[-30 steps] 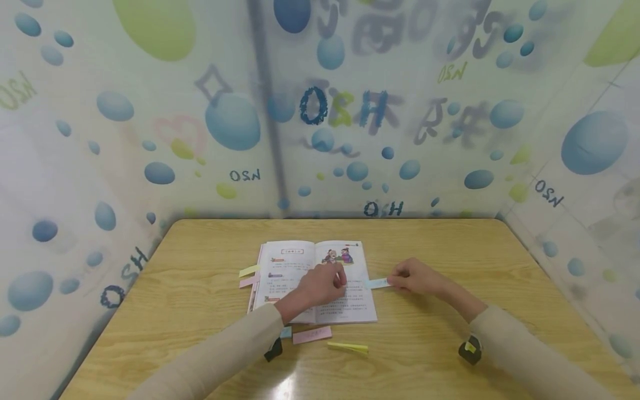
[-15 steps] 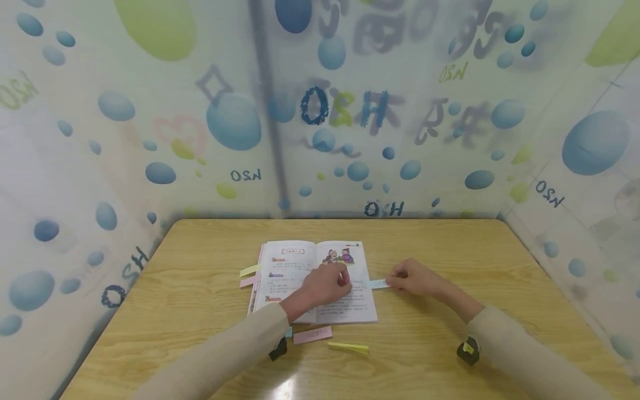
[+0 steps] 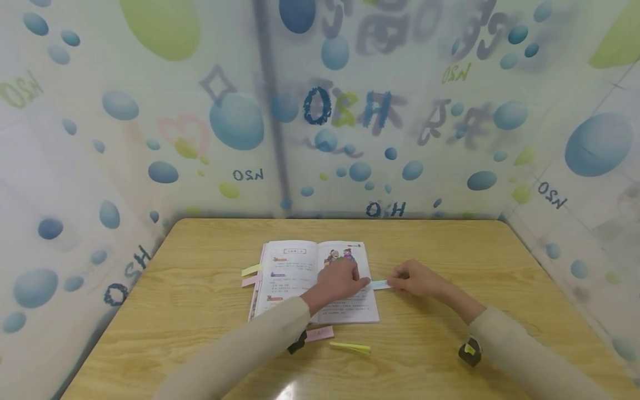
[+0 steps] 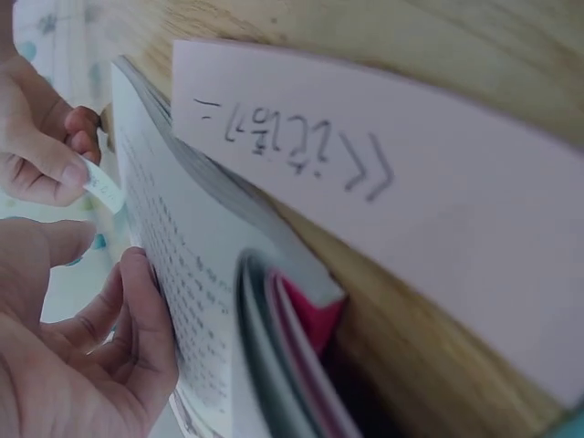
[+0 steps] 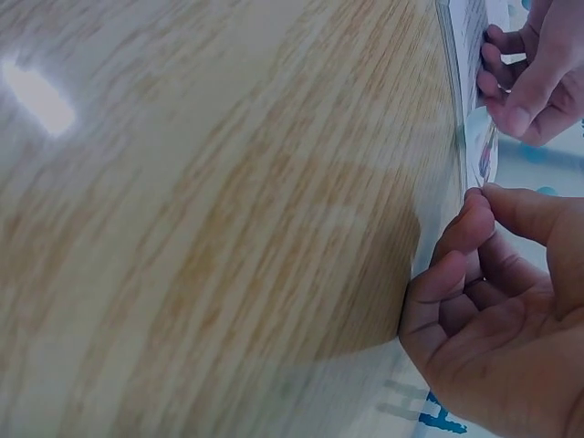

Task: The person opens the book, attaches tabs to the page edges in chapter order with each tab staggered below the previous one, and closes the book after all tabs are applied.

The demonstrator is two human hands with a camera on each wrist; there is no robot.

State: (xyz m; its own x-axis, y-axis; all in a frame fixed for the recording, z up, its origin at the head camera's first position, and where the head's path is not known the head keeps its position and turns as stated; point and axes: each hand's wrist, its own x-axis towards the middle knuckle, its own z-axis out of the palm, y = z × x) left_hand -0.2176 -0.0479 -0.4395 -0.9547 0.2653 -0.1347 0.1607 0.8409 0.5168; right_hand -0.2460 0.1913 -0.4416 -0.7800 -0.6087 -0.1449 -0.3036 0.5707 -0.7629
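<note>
An open book (image 3: 290,286) with printed pages lies on the table. From its right page edge sticks out a light blue paper strip (image 3: 380,285) with writing on it. My right hand (image 3: 416,278) pinches the strip's outer end between thumb and fingertips, as the right wrist view also shows. My left hand (image 3: 340,279) is over the right page, its thumb reaching toward the strip's inner end. In the left wrist view the left fingers (image 4: 146,310) rest by the page with the thumb apart from them. The left hand hides part of the text and picture.
Yellow (image 3: 251,270) and pink tabs (image 3: 251,280) jut from the book's left edge. In front of the book lie a pink paper strip (image 3: 320,333) with handwriting and a folded yellow strip (image 3: 350,348). A patterned curtain (image 3: 350,166) stands behind the wooden table (image 3: 425,355).
My left hand has moved right across the page, and its thumb now extends to the blue strip. The left forearm now covers the blue piece in front of the book. My right hand has barely moved.
</note>
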